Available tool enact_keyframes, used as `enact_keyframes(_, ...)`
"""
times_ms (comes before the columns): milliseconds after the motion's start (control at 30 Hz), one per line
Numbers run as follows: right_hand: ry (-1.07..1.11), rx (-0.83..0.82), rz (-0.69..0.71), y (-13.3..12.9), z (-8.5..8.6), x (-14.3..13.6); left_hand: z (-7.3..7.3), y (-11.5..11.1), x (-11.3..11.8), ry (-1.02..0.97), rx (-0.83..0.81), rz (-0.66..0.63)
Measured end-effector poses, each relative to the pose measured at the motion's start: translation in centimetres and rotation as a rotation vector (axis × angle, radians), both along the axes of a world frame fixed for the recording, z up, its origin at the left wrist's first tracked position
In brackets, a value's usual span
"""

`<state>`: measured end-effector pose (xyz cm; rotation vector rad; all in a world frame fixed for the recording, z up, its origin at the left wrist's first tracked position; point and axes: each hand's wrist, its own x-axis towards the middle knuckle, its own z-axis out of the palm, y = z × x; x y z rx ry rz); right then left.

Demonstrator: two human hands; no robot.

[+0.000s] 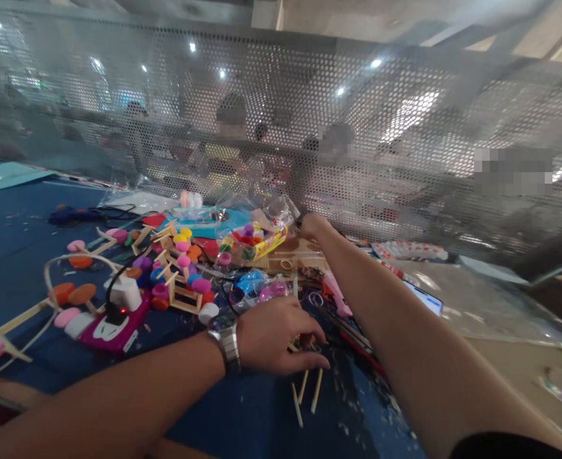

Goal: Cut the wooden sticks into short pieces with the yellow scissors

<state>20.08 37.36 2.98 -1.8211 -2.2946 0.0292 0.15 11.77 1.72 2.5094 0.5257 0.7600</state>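
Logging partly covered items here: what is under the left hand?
Thin sticks poke out from beneath the left hand. The hand covers part of them and anything else beneath, so I cannot tell whether it grips them.

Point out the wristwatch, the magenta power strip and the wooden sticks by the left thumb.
Wristwatch (231,347), head view, on its metal band.
Magenta power strip (113,331), head view, on its top.
Wooden sticks (303,387), head view, on the middle stick.

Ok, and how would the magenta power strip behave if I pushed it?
The magenta power strip would probably slide stiffly rather than roll, given its flat, boxy casing. The black cable from its black plug may tug back. The white adapter projecting above could make it slightly top-heavy.
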Motion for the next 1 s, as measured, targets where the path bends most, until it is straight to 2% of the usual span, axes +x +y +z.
enact_keyframes(100, 0.047, 0.029, -0.206, -0.8, 1.2, 0.0, 0.0, 0.0, 0.0, 0.001, -0.009, 0.004)
enact_keyframes(200, 0.146, 0.117, -0.306, -1.9, 3.6, -0.1, 0.1, 0.0, 0.0, -0.001, -0.023, 0.002)
enact_keyframes(333, 0.347, 0.300, -0.320, -4.9, 7.6, -0.3, 0.1, 0.0, 0.0, -0.027, -0.045, 0.037)
enact_keyframes(400, 0.462, 0.362, -0.287, -7.5, 9.2, -0.3, 0.2, 0.0, -0.1, -0.077, -0.065, 0.126)
enact_keyframes(467, 0.590, 0.384, -0.234, -10.9, 9.9, -0.1, 0.3, 0.0, -0.1, -0.168, -0.075, 0.254)
enact_keyframes(533, 0.718, 0.362, -0.154, -15.1, 9.7, 0.2, 0.4, 0.2, -0.3, -0.253, -0.102, 0.366)
enact_keyframes(567, 0.768, 0.346, -0.121, -17.3, 9.2, 0.4, 0.5, 0.3, -0.3, -0.257, -0.115, 0.377)
enact_keyframes(633, 0.984, 0.276, -0.006, -21.5, 7.8, 1.0, 0.6, 0.6, -0.4, -0.211, -0.129, 0.329)
enact_keyframes(733, 1.167, 0.169, 0.016, -26.2, 5.3, 1.7, 0.7, 0.8, -0.5, -0.100, -0.096, 0.173)
enact_keyframes(833, 1.166, 0.076, 0.105, -28.0, 3.4, 1.7, 0.7, 0.8, -0.4, -0.109, -0.049, 0.147)
enact_keyframes(933, 1.131, 0.124, 0.160, -28.1, 2.3, 1.6, 0.8, 0.7, -0.5, -0.145, -0.022, 0.145)
enact_keyframes(1000, 1.224, 0.137, 0.216, -27.9, 1.9, 1.6, 0.8, 0.7, -0.6, -0.141, -0.020, 0.176)
